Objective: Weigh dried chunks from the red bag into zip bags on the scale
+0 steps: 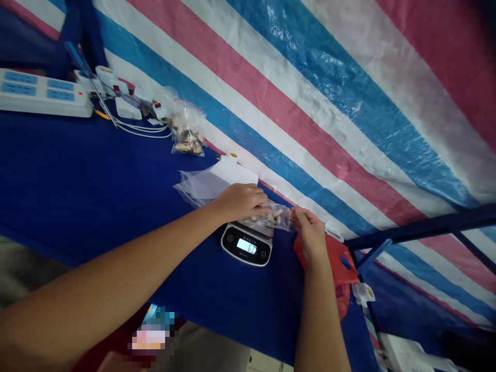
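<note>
A clear plastic bag with a few pale dried slices in it lies over a small digital scale, whose lit display seems to read 63. My left hand is closed on the bag's left part, its fingertips partly hidden. At the bag's right end, my right hand pinches the edge between thumb and fingers. Beyond my left hand are a stack of flat clear bags and a white sheet. A red plastic bag sits under and beside my right wrist.
A filled clear bag of slices stands at the back of the blue table. White cables and plugs, a screwdriver and a power strip are at the far left. A striped tarp walls the back edge.
</note>
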Demonstrator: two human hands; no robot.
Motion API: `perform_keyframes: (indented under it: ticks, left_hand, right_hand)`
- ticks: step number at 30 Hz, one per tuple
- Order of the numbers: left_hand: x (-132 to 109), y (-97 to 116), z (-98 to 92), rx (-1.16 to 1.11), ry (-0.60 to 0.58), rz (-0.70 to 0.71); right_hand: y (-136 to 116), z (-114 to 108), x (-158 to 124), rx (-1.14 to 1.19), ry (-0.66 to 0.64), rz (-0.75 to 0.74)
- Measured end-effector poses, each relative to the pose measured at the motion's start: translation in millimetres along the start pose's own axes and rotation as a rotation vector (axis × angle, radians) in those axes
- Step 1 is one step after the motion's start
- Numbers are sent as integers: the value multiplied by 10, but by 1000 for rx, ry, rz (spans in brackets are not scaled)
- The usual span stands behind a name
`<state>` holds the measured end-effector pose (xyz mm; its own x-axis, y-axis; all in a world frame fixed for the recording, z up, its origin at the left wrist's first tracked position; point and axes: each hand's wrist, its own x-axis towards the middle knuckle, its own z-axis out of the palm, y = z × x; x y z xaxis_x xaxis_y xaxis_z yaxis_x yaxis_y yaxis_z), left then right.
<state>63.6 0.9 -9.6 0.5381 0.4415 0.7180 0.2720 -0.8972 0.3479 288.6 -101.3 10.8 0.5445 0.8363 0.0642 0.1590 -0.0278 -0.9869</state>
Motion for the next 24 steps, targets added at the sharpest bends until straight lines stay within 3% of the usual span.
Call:
perform_keyframes:
  ticks: [2, 4, 6, 10, 17, 21, 24]
  left_hand:
    - [16, -23, -38, -28, 93, -143]
    - [29, -73, -87, -68, 211, -323]
    - [34, -146, -126, -109, 298, -455]
    - [28, -279, -104, -206, 362, -597]
    - [-4, -372, 65, -357, 428, -574]
    - [0, -370, 58, -389, 424, -572]
    - [18, -327, -2, -404, 500, -601]
  right_hand:
    - [43, -103, 62, 31, 162, -50]
    - [107, -168, 121, 21, 245, -65]
    - [177, -172, 158, -38, 232, -50]
    - [265, -71, 163, -87, 159, -15]
    - [208, 14, 121, -29, 146, 92]
    - [191, 46, 86, -44, 162, 51]
    - [170, 71, 67, -51, 268, -5]
